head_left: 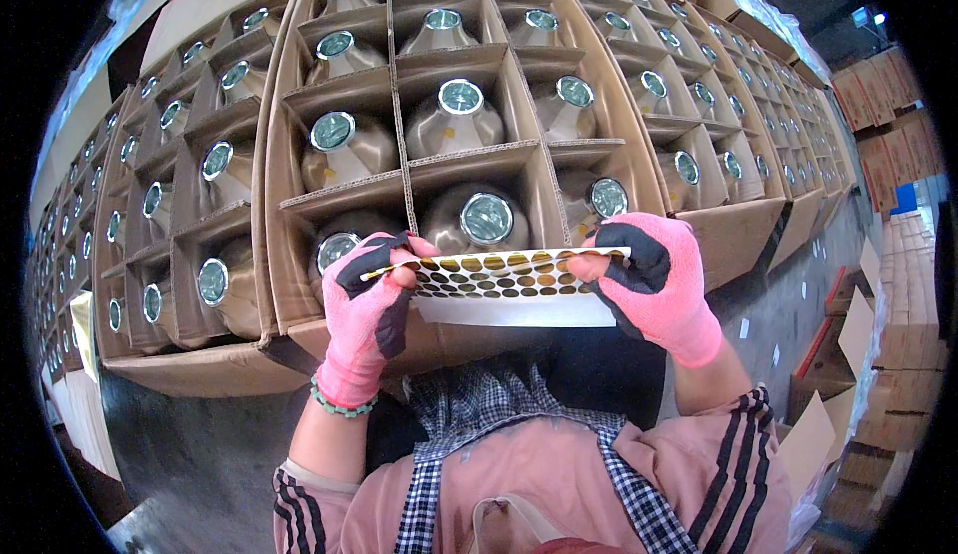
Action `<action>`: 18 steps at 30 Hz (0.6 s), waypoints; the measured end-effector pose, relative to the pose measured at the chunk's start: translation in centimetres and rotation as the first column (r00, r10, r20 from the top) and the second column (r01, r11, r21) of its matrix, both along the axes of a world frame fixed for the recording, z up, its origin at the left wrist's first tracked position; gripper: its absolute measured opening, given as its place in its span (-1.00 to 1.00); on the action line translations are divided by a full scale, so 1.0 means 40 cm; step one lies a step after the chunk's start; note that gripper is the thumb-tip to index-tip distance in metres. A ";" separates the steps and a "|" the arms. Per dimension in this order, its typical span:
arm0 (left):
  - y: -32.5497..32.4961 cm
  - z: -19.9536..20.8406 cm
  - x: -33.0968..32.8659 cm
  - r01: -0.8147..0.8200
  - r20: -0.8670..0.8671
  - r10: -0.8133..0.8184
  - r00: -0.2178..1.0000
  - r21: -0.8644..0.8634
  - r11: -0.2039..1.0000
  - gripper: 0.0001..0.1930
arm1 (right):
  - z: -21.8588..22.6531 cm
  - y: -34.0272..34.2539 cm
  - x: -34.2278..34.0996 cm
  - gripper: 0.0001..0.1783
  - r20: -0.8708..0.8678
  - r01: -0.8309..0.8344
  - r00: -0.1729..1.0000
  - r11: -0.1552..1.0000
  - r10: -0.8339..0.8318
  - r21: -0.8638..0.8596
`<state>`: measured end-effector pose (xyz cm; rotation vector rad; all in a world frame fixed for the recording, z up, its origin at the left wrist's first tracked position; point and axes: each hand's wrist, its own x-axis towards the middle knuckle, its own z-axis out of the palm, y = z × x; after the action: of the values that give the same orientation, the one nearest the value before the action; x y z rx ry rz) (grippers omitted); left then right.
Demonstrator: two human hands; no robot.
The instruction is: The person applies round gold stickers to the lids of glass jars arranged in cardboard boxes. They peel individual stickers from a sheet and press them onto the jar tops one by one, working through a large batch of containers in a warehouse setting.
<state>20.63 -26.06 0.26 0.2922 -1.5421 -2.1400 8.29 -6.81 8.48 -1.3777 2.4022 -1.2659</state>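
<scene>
My left hand [361,304], in a pink and black fingerless glove, pinches the left end of a sheet of round gold stickers [494,279]. The sheet's right end is gripped by my right hand [654,279] in a matching glove. It is stretched between them, its top edge bent over and a white strip hanging below the dots. Just beyond it stands an open cardboard box [271,195] of silvery-gold glass flask liners [469,213], each in its own divider cell. Their round mouths face up and look greenish. Small yellow marks show on some of the liners.
More open boxes of the same liners stand left [180,284] and right [718,170], close together in a row. Stacked brown cartons [903,294] rise at the far right. An open carton flap [806,439] sticks out at lower right. White scraps lie on the grey floor [753,354].
</scene>
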 end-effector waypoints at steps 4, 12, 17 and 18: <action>-0.001 0.001 -0.002 -0.032 0.023 0.030 0.999 0.079 0.996 -0.74 | 0.014 -0.012 -0.008 -0.82 0.153 -0.082 0.984 0.995 0.089 -0.052; -0.004 0.000 0.010 -0.082 0.094 0.087 0.992 -0.052 0.995 -0.74 | 0.020 -0.015 -0.003 -0.84 -0.114 -0.038 0.993 0.999 0.034 -0.037; -0.008 0.002 0.013 -0.087 0.122 0.090 0.988 -0.032 0.996 -0.74 | 0.029 -0.031 0.000 -0.86 -0.175 -0.083 0.983 0.989 0.061 -0.121; -0.008 0.001 0.012 -0.088 0.122 0.091 0.988 -0.037 0.995 -0.74 | 0.026 -0.026 -0.001 -0.85 -0.197 -0.077 0.979 0.992 0.056 -0.097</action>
<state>21.12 -26.37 0.29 0.4823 -1.5978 -2.0604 8.26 -7.86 9.51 -1.6694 2.4179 -1.3140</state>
